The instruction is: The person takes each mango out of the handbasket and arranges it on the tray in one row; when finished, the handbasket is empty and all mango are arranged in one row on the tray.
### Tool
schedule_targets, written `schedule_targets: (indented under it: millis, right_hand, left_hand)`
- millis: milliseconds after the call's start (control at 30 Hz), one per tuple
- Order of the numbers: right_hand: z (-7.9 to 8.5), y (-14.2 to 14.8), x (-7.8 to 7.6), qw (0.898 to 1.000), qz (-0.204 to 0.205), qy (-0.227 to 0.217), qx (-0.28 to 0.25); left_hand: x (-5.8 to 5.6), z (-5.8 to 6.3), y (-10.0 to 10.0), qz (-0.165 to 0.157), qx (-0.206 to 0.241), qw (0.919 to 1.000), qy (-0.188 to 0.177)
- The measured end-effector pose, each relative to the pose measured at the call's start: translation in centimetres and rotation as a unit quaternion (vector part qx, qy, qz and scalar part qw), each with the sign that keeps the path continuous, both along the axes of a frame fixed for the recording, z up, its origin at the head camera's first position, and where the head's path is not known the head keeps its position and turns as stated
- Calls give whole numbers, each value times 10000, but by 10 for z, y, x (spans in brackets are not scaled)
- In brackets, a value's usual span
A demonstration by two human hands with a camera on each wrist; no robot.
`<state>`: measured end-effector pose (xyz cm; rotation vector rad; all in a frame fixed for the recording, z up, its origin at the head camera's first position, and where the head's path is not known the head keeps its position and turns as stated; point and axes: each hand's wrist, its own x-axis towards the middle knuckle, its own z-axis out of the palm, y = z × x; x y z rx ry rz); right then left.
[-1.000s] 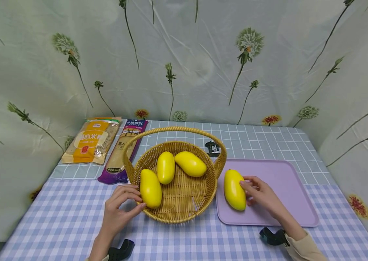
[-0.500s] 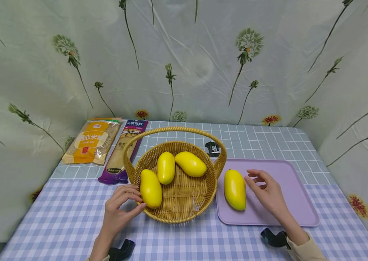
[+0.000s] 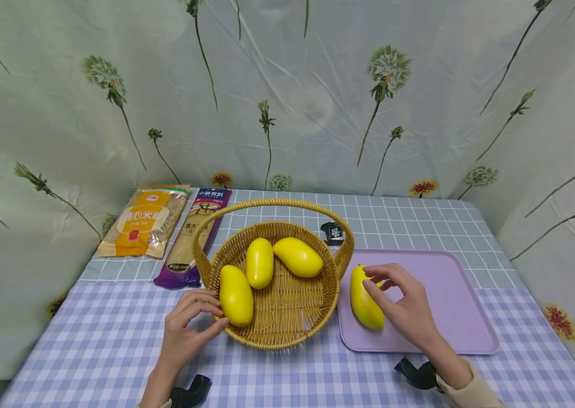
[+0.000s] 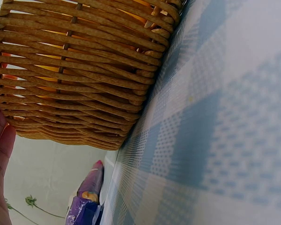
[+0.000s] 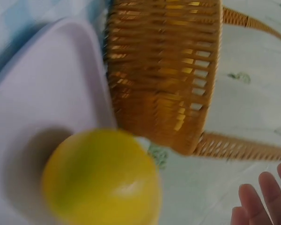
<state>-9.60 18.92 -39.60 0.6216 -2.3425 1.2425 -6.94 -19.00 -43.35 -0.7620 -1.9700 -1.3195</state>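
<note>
A round wicker basket [image 3: 292, 317] with a tall arched handle holds three yellow mangoes, one of them, a mango [image 3: 236, 294], by the left rim. My left hand [image 3: 185, 323] grips that rim from the near left side. In the left wrist view, fingertips [image 4: 2, 150] show at the rim, and others show through the weave. On the lilac tray [image 3: 450, 300] lies another mango [image 3: 363, 309]. Over its right side hovers my right hand [image 3: 404, 303], thumb and fingers apart with nothing between them; it covers part of the mango in the head view.
Behind the basket on the left lie an orange-and-clear food packet [image 3: 141, 221] and a purple pasta packet [image 3: 192, 238]. A small black packet [image 3: 333, 232] sits behind the tray, next to the basket handle. A flowered curtain [image 3: 312, 107] closes off the table's back.
My right hand let go of the mango on the tray and drew off to the right, then came back left over it. The left hand and the basket have stayed put.
</note>
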Motion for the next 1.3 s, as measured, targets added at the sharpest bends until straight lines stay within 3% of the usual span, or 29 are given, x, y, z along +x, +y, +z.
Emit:
schedule_targets:
  millis: [200, 433, 600, 833, 1000, 1300]
  right_hand:
    - [9, -19, -3, 9970, 714, 251, -176]
    - [17, -48, -12, 9847, 1548, 744, -289]
    - [26, -69, -16, 9839, 1730, 434, 139]
    - [39, -98, -29, 9830, 1441, -455, 1043]
    - [46, -114, -41, 9738, 1065, -1143, 1650]
    - [36, -127, -68, 9592, 680, -1595, 2234]
  left_hand:
    - [0, 0, 0, -3, 19, 10000, -12]
    - [0, 0, 0, -19, 38, 10000, 22]
    - [-1, 0, 0, -18, 28, 10000, 59]
    - [0, 1, -1, -5, 15, 10000, -26]
    - [0, 0, -1, 2, 2, 10000, -63]
    - [2, 0, -1, 68, -75, 9999, -131]
